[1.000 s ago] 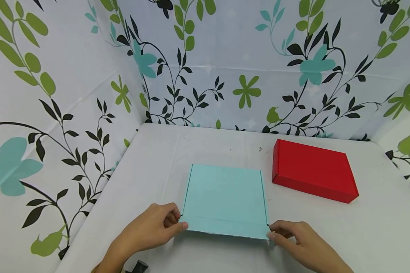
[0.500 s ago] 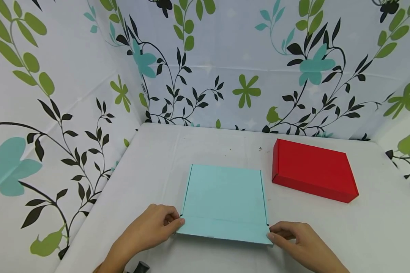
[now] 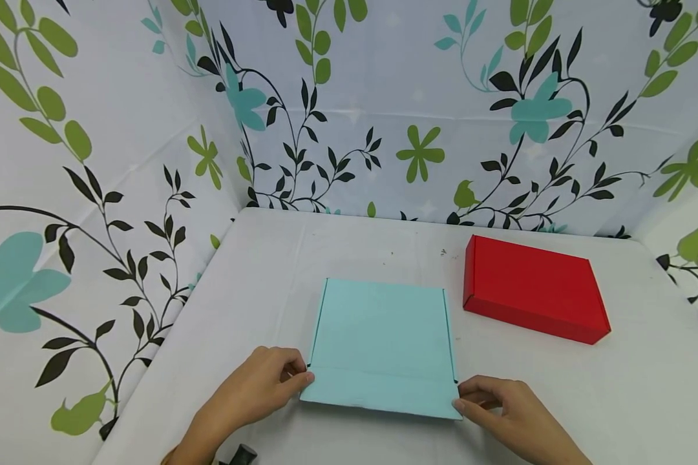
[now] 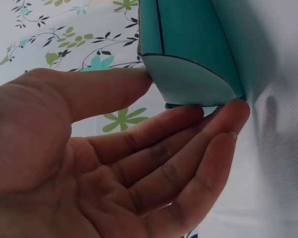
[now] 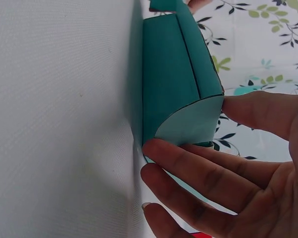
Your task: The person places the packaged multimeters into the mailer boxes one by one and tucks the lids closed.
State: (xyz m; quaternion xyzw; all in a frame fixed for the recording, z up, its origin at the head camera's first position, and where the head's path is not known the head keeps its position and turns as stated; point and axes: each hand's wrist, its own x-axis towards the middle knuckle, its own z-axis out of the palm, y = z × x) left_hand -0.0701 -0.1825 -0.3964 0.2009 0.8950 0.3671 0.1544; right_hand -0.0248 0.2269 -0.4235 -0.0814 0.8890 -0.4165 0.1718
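Note:
A flat turquoise cardboard box (image 3: 385, 336) lies on the white table, its lid's front flap (image 3: 384, 391) tilted outward at the near side. The left hand (image 3: 267, 384) holds the near left corner of this box. In the left wrist view the thumb (image 4: 114, 89) presses the edge of a rounded side tab (image 4: 188, 82), while the fingertips are at the box's lower corner. At the near right corner, the right hand (image 3: 503, 410) pinches in a mirrored way: its thumb (image 5: 258, 109) touches the other rounded tab (image 5: 196, 121), and its forefinger lies along the bottom corner.
A closed red cardboard box (image 3: 532, 287) sits behind and to the right of the turquoise one. A small black cylindrical object (image 3: 243, 454) shows at the bottom edge beside the left forearm. Leaf-patterned cloth (image 3: 355, 97) hangs behind the table (image 3: 279, 258) and at its sides.
The turquoise box's front flap has swung outward toward the person, so its front edge sits lower in view. The left hand has shifted slightly left; the right hand has hardly moved.

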